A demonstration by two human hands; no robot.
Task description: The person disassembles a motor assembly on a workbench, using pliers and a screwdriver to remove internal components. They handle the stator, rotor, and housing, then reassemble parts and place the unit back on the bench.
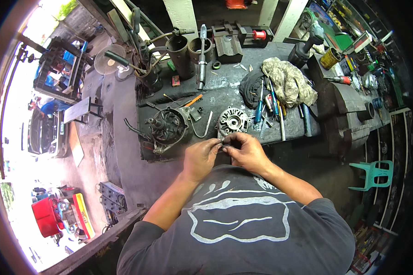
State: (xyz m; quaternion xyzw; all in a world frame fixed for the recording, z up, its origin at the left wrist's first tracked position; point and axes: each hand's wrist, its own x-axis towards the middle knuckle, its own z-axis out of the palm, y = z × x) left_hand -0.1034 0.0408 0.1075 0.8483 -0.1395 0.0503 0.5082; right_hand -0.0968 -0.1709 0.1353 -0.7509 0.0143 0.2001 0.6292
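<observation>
Close in front of my chest, my left hand [200,158] and my right hand [248,153] meet fingertip to fingertip. Both are closed in a pinch around something small and dark, too hidden by the fingers to name. Just beyond them, at the bench's near edge, lies a round silver alternator end housing [232,121] with slots round its rim. To its left sits a darker alternator half [167,124] with its shaft pointing up. A bent metal strip [208,123] and a small finned part [196,113] lie between the two.
Screwdrivers [259,110] and a crumpled rag [289,80] lie right on the workbench [170,97]. A long metal tool [202,59] stands out near metal cylinders [181,57] at the back. A vise [254,35] is behind. A green plastic stool [372,175] stands at right.
</observation>
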